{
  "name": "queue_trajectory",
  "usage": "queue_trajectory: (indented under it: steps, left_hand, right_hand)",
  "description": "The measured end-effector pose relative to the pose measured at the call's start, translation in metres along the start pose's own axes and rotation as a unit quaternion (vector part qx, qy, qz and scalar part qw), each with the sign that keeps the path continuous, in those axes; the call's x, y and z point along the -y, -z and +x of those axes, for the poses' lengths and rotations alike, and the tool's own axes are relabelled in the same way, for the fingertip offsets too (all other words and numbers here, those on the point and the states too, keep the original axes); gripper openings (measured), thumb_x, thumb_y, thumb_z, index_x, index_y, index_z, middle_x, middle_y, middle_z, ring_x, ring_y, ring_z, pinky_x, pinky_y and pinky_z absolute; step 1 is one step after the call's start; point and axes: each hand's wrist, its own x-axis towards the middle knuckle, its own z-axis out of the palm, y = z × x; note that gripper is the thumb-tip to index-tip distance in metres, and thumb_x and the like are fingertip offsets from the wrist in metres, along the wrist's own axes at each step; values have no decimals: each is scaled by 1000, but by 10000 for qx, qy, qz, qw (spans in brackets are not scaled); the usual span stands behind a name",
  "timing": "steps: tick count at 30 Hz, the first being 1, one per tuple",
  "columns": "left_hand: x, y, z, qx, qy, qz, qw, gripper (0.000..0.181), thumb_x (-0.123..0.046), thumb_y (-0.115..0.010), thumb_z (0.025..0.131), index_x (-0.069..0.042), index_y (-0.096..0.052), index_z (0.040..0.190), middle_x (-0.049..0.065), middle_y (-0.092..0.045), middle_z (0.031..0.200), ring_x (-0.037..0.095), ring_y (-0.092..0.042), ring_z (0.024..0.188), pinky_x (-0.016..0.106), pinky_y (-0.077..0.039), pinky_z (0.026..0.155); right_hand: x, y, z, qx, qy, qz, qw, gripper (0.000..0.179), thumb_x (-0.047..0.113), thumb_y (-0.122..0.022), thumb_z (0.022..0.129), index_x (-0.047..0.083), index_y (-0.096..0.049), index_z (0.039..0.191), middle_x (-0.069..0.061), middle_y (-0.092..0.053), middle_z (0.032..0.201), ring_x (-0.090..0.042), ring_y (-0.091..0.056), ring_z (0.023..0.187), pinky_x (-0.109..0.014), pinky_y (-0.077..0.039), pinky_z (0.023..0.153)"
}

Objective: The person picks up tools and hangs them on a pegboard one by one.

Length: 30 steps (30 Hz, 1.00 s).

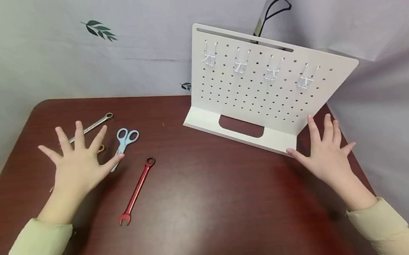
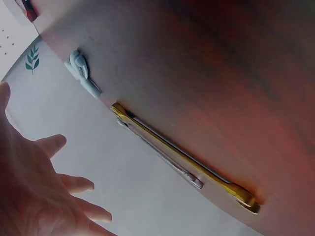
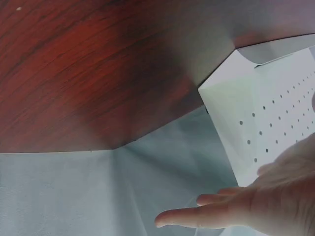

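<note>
My left hand (image 1: 77, 168) hovers over the table's left side, fingers spread wide and holding nothing. Below and around it lie a silver wrench (image 1: 95, 125), light-blue scissors (image 1: 123, 143) and a gold wrench (image 2: 182, 156), which the hand mostly covers in the head view. A red wrench (image 1: 137, 191) rests to the right of this hand. My right hand (image 1: 329, 157), also spread and holding nothing, is by the lower right corner of a white pegboard stand (image 1: 203, 120). Several clear hooks (image 1: 240, 66) hang in a row on the pegboard's upper part.
The dark red-brown table (image 1: 209, 215) has its right edge beside my right hand. Pale cloth (image 1: 156, 15) with leaf prints hangs behind the table and along its right side. A black strap loop (image 1: 276, 4) sticks up behind the pegboard.
</note>
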Motion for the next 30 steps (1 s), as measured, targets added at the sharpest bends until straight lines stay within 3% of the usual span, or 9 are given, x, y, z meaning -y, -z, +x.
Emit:
queue_trajectory:
  steps: [7,14,22,30]
  left_hand:
    - [-6,4,15,-195,-235,-81,9995,88,-71,-58,96,-28,-31,168,32,-10,174,66,4,157,94,3,111]
    - [-19,10,35,-462,-482,-306,9973,83,-59,-62,99,-27,-30,168,28,-15,175,62,-7,159,88,-8,118]
    - [-39,7,60,-662,-795,-902,9905,77,-51,-62,103,-18,-35,167,25,-21,175,54,-15,161,76,-13,127]
    - [-71,-5,90,-658,-1066,-1296,9836,72,-45,-55,108,-8,-32,166,30,-30,170,50,-30,158,65,-25,129]
  right_hand:
    - [0,2,3,-638,124,335,9973,113,56,-71,93,17,0,172,-31,1,175,-58,-1,160,-99,-10,100]
    - [0,4,5,-1307,170,850,9876,106,49,-72,93,17,-8,172,-27,-8,175,-53,-7,162,-94,-10,110]
    - [2,4,14,-2031,387,1924,9593,100,42,-68,96,10,-8,171,-31,-11,172,-48,-8,162,-70,-9,130]
    - [6,1,29,-2484,314,2455,9365,100,33,-68,97,9,-5,171,-25,-15,172,-34,-14,162,-55,-13,134]
